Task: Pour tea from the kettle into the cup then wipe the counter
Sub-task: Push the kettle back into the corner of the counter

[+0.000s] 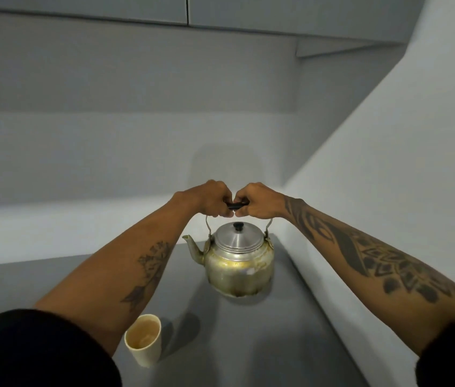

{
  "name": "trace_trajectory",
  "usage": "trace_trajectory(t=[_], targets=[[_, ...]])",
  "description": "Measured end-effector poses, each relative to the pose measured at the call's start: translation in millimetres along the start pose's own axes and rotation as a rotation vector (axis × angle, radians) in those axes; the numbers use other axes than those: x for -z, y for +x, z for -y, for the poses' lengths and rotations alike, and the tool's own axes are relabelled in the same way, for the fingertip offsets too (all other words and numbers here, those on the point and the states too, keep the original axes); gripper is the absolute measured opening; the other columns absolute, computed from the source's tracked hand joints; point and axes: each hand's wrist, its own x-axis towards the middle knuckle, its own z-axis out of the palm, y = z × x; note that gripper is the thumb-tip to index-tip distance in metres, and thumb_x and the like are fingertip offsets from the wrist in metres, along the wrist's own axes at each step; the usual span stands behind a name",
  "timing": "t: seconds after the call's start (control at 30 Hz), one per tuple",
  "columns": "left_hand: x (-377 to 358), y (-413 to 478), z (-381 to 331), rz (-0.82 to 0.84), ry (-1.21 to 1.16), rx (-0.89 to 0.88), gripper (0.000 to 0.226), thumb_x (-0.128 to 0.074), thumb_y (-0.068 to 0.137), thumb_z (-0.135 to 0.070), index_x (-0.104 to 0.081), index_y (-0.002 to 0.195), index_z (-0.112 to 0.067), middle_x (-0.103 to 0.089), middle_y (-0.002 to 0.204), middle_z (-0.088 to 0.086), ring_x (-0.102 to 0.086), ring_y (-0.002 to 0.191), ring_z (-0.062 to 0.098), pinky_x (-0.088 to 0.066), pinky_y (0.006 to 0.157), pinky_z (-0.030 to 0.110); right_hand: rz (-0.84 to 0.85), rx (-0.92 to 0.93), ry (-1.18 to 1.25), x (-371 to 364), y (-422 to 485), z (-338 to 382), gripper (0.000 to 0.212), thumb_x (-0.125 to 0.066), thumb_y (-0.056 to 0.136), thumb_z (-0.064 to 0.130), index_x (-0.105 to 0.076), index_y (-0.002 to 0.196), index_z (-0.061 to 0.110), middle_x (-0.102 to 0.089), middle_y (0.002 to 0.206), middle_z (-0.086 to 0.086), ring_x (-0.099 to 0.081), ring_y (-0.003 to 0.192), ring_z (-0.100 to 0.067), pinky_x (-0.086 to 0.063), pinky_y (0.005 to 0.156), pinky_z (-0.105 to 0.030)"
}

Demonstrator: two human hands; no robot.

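Our left hand [212, 199] and right hand [258, 201] were both closed around the black handle [236, 204] of the tarnished metal kettle [239, 263], near the grey counter's [290, 331] back corner. The cream cup [144, 339] already held tea; we judged wiping came next.

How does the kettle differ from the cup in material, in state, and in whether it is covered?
The kettle looks like worn, stained metal; the cup is plain cream. The kettle is closed by a lid with a black knob; the cup is open and shows pale brown liquid inside. The left hand and right hand both grip the kettle's handle; no hand touches the cup. Both are upright, over or on the grey counter.
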Motion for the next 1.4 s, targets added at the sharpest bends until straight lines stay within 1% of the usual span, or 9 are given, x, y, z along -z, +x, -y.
trace_trajectory(t=[0.1,0.2,0.33,0.43,0.53,0.77,1.07,1.17,1.4], targets=[[-10.6,25.7,-6.2,0.005,-0.016,-0.02,0.013,-0.07,0.08,-0.027,-0.067,0.085,-0.016,-0.067,0.083,0.008,-0.064,0.072,0.019,-0.053,0.071,0.033,0.017,-0.045,-0.002,1.8,2.7,-23.6,0.012,-0.07,0.081,0.017,-0.068,0.083,0.005,-0.053,0.061,0.001,-0.047,0.056,-0.007,-0.036,0.054,-0.021],[-22.7,54.9,-13.0,0.019,-0.036,-0.027,0.015,-0.071,0.08,-0.027,-0.069,0.087,-0.014,-0.065,0.082,0.006,-0.065,0.072,0.021,-0.055,0.078,0.038,0.031,-0.078,0.0,0.8,7.2,-52.5,0.013,-0.07,0.08,0.017,-0.069,0.086,0.005,-0.057,0.067,-0.004,-0.049,0.062,-0.014,-0.039,0.057,-0.022],[-41.3,96.4,-17.5,0.06,-0.056,-0.008,0.019,-0.072,0.08,-0.027,-0.071,0.091,-0.012,-0.063,0.077,0.003,-0.064,0.072,0.02,-0.055,0.082,0.039,0.062,-0.107,-0.007,-6.5,19.7,-94.5,0.014,-0.069,0.078,0.016,-0.07,0.088,0.005,-0.06,0.072,-0.006,-0.053,0.07,-0.019,-0.047,0.069,-0.035],[-56.4,124.8,-17.0,0.075,-0.066,0.014,0.019,-0.073,0.079,-0.027,-0.071,0.09,-0.012,-0.063,0.077,0.004,-0.064,0.071,0.02,-0.055,0.082,0.04,0.1,-0.114,-0.023,-13.0,31.9,-122.6,0.011,-0.067,0.079,0.014,-0.07,0.086,0.007,-0.059,0.071,-0.006,-0.051,0.07,-0.02,-0.046,0.069,-0.036],[-71.4,152.3,-14.2,0.066,-0.064,0.043,0.022,-0.073,0.079,-0.028,-0.071,0.092,-0.011,-0.062,0.08,0.005,-0.066,0.082,0.028,-0.054,0.082,0.041,0.128,-0.125,-0.023,-19.4,46.4,-148.7,0.01,-0.064,0.078,0.011,-0.07,0.084,0.006,-0.06,0.071,-0.008,-0.052,0.069,-0.021,-0.046,0.069,-0.036],[-93.6,207.8,-4.0,0.024,-0.04,0.101,0.023,-0.073,0.078,-0.033,-0.071,0.094,-0.016,-0.062,0.082,0.003,-0.067,0.087,0.028,-0.054,0.078,0.038,0.148,-0.162,-0.004,-32.3,81.8,-197.4,0.015,-0.065,0.079,0.014,-0.071,0.088,0.004,-0.069,0.083,-0.017,-0.055,0.071,-0.021,-0.047,0.067,-0.034],[-116.7,242.7,8.1,-0.038,-0.04,0.145,0.026,-0.072,0.078,-0.035,-0.071,0.098,-0.018,-0.063,0.091,0.003,-0.064,0.09,0.026,-0.046,0.07,0.032,0.174,-0.19,0.014,-47.3,107.9,-228.2,0.011,-0.066,0.078,0.013,-0.07,0.087,0.008,-0.06,0.077,-0.003,-0.056,0.075,-0.02,-0.046,0.066,-0.031],[-122.0,251.0,10.3,-0.07,-0.048,0.149,0.026,-0.072,0.078,-0.035,-0.07,0.098,-0.019,-0.059,0.087,0.0,-0.063,0.092,0.026,-0.043,0.07,0.032,0.166,-0.194,0.02,-49.0,111.8,-236.0,0.012,-0.068,0.077,0.013,-0.069,0.088,0.009,-0.057,0.079,-0.001,-0.052,0.076,-0.018,-0.039,0.061,-0.024],[-130.3,268.3,10.8,-0.089,-0.052,0.146,0.028,-0.072,0.078,-0.033,-0.071,0.102,-0.019,-0.068,0.098,0.006,-0.063,0.093,0.027,-0.045,0.071,0.032,0.151,-0.207,0.023,-51.6,117.0,-250.6,0.011,-0.069,0.075,0.01,-0.063,0.079,0.018,-0.052,0.076,0.001,-0.047,0.077,-0.019,-0.033,0.058,-0.022]])
